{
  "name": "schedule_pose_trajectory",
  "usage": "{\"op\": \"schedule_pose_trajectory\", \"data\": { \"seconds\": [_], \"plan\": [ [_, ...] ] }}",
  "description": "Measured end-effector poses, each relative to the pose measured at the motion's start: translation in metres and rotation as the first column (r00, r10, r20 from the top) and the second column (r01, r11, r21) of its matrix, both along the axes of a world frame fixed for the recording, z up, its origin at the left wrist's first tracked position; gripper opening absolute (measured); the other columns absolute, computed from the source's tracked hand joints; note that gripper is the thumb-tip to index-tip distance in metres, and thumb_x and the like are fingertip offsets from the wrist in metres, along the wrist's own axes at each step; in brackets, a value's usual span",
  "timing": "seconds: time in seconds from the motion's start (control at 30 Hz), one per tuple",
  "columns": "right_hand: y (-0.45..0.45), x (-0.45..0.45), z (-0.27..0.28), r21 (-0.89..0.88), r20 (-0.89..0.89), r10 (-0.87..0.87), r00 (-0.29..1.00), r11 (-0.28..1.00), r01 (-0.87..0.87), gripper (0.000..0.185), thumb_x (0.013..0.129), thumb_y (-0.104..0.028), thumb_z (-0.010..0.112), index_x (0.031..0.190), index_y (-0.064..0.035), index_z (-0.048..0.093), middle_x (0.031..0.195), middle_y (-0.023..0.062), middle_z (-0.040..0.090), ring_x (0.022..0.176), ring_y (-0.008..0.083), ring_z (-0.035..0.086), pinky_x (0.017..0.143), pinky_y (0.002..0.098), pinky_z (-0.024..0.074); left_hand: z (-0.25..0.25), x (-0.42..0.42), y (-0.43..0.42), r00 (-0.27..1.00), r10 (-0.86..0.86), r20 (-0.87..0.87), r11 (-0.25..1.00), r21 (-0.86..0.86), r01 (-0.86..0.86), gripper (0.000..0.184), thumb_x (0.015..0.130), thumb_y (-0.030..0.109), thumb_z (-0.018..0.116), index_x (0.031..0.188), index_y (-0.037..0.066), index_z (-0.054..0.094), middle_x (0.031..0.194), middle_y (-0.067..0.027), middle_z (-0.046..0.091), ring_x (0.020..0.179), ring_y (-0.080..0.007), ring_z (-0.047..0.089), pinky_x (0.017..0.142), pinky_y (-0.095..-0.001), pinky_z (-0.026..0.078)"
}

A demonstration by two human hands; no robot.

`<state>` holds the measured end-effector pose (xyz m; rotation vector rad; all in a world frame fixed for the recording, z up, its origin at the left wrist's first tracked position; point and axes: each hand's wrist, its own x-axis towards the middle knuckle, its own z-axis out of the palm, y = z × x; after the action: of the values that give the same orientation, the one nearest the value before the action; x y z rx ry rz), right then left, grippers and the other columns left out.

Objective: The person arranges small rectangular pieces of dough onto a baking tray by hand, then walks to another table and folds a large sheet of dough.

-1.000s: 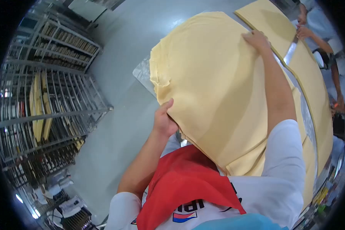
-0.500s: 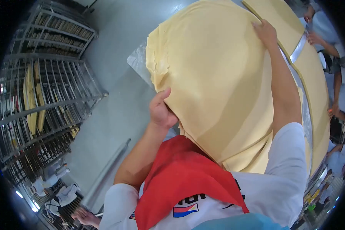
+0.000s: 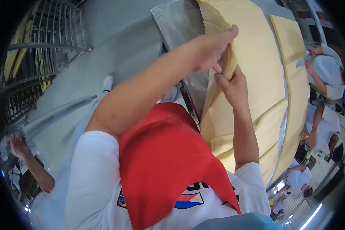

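A large pale-yellow dough sheet (image 3: 257, 61) lies on a metal table, with folds in its lower part. My left hand (image 3: 216, 50) is at the sheet's left edge, its fingers wrapped round the raised dough and the thumb side up. Just below and to the right, my right hand (image 3: 234, 86) pinches the same rolled-up edge. The two hands are close together. Bare metal tabletop (image 3: 180, 27) shows to the left of the dough.
Beyond a gap lies a thicker dough slab (image 3: 293, 69), where co-workers in white stand, one holding a flat blade (image 3: 303, 60). At left are a metal rack (image 3: 46, 46) and a co-worker near a long metal roller (image 3: 57, 115).
Both hands have come together at the sheet's left edge, which is now lifted and folded. The view has shifted, showing more tabletop, and a co-worker with the roller is nearer at left.
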<state>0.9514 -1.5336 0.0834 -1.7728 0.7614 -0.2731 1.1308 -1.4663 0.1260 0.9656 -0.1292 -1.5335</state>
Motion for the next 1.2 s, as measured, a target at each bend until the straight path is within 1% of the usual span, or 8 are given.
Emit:
{"op": "schedule_pose_trajectory", "data": {
  "seconds": [0.07, 0.1, 0.2, 0.5, 0.57, 0.77, 1.0, 1.2],
  "plan": [
    [-0.020, -0.004, 0.012, -0.085, -0.413, -0.099, 0.905, 0.994, 0.070, 0.045, 0.093, -0.003, 0.065, 0.137, 0.0021, 0.059, 0.121, 0.0142, 0.071, 0.097, 0.0210, 0.071, 0.082, 0.0340, 0.0558, -0.029, 0.016, 0.004, 0.992, -0.087, 0.091, 0.994, -0.065, 0.093, 0.052, 0.107, 0.035, 0.052, 0.143, -0.002, 0.050, 0.147, -0.0228, 0.050, 0.115, -0.0438, 0.064, 0.092, -0.0593, 0.058],
    [-0.033, -0.012, 0.009, -0.108, -0.407, -0.110, 0.907, 0.992, 0.072, 0.045, 0.093, -0.003, 0.065, 0.137, 0.0021, 0.059, 0.121, 0.0142, 0.071, 0.097, 0.0210, 0.071, 0.082, 0.0340, 0.0558, -0.047, 0.024, 0.007, 0.992, -0.086, 0.097, 0.992, -0.088, 0.095, 0.052, 0.107, 0.035, 0.052, 0.143, -0.002, 0.050, 0.147, -0.0228, 0.050, 0.115, -0.0438, 0.064, 0.092, -0.0593, 0.058],
    [-0.044, -0.023, 0.004, 0.325, -0.068, -0.177, 0.982, 0.926, 0.189, 0.046, 0.091, 0.009, 0.057, 0.137, 0.0077, 0.058, 0.111, 0.0102, 0.070, 0.089, 0.0160, 0.065, 0.082, 0.0316, 0.0526, -0.086, 0.031, 0.020, 0.999, 0.025, -0.044, 1.000, 0.002, -0.025, 0.048, 0.105, 0.031, 0.057, 0.135, -0.006, 0.053, 0.142, -0.0241, 0.052, 0.110, -0.0460, 0.066, 0.094, -0.0590, 0.058],
    [-0.046, -0.016, 0.006, 0.229, 0.011, -0.076, 0.997, 0.971, 0.072, 0.060, 0.088, 0.009, 0.058, 0.147, 0.0052, 0.051, 0.119, 0.0112, 0.072, 0.094, 0.0143, 0.070, 0.083, 0.0275, 0.0560, -0.103, -0.033, 0.018, 0.996, 0.094, 0.014, 0.987, 0.129, -0.095, 0.035, 0.101, 0.018, 0.059, 0.125, -0.006, 0.058, 0.125, -0.0246, 0.064, 0.108, -0.0369, 0.067, 0.102, -0.0532, 0.054],
    [-0.045, -0.015, 0.017, 0.184, -0.018, -0.043, 0.999, 0.982, 0.046, 0.060, 0.088, 0.009, 0.057, 0.147, 0.0046, 0.052, 0.118, 0.0089, 0.071, 0.091, 0.0118, 0.066, 0.081, 0.0268, 0.0533, -0.104, -0.031, 0.001, 0.970, 0.196, -0.144, 0.979, 0.077, -0.187, 0.029, 0.098, 0.012, 0.059, 0.120, -0.007, 0.061, 0.118, -0.0226, 0.067, 0.108, -0.0326, 0.067, 0.099, -0.0487, 0.054],
    [-0.049, -0.010, 0.054, 0.131, 0.070, -0.054, 0.996, 0.990, 0.045, 0.064, 0.086, 0.009, 0.056, 0.150, 0.0041, 0.051, 0.119, 0.0071, 0.070, 0.086, 0.0088, 0.061, 0.077, 0.0236, 0.0490, -0.095, -0.031, -0.032, 0.892, 0.452, -0.016, 0.885, 0.136, -0.446, 0.017, 0.093, 0.003, 0.063, 0.109, -0.001, 0.066, 0.099, -0.0124, 0.070, 0.088, -0.0236, 0.067, 0.080, -0.0365, 0.056],
    [-0.065, -0.023, 0.060, 0.090, -0.002, -0.028, 1.000, 0.996, 0.028, 0.067, 0.087, 0.011, 0.054, 0.153, 0.0036, 0.048, 0.126, 0.0091, 0.070, 0.087, 0.0083, 0.063, 0.080, 0.0248, 0.0511, -0.107, 0.014, -0.035, 0.971, 0.095, 0.220, 0.987, 0.110, -0.122, 0.011, 0.091, 0.007, 0.066, 0.102, 0.004, 0.067, 0.089, -0.0075, 0.069, 0.080, -0.0182, 0.065, 0.074, -0.0381, 0.055],
    [-0.045, -0.009, 0.071, -0.013, -0.077, 0.010, 0.997, 1.000, -0.011, 0.068, 0.086, 0.014, 0.052, 0.153, 0.0024, 0.049, 0.126, 0.0101, 0.070, 0.092, 0.0100, 0.066, 0.081, 0.0254, 0.0523, -0.090, 0.048, -0.045, 0.924, 0.306, -0.230, 0.952, 0.055, -0.301, 0.031, 0.092, 0.010, 0.057, 0.121, -0.002, 0.058, 0.113, -0.0161, 0.066, 0.101, -0.0295, 0.069, 0.079, -0.0494, 0.060]
  ]
}}
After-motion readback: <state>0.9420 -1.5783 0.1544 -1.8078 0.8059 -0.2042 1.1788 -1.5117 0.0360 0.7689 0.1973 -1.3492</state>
